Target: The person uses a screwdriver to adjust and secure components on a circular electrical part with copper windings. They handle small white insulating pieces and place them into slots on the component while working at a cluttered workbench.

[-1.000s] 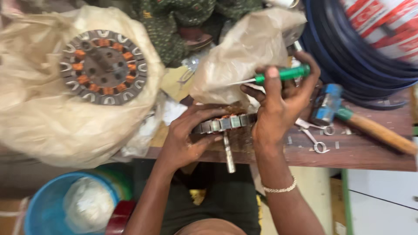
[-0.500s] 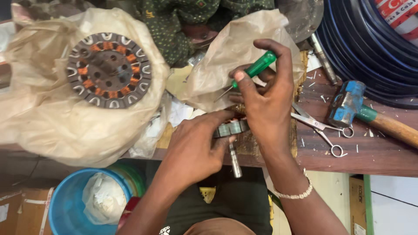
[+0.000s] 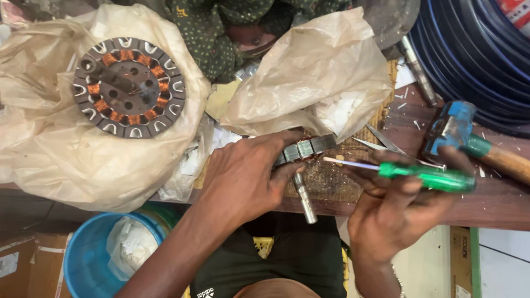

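1. A small motor-repair workshop, by the look of the worn wooden bench [image 3: 497, 207].
2. A round stator with copper windings [image 3: 129, 87] lies on crumpled plastic at the bench's left end.
3. A blue-headed hammer [image 3: 454, 128] rests near the right edge, beside coiled blue cable [image 3: 475, 60].
4. Scissors [image 3: 386, 142] and white scraps litter the bench.

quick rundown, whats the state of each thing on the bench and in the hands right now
left hand: gripping the motor core
motor core: held on edge at the bench edge, shaft pointing down
right hand: holding the screwdriver
green screwdriver: level, tip pointing at the core, apart from it
round stator: lying flat on a plastic bag
hammer: lying on the bench, untouched
blue bucket: below the bench, open, bag inside
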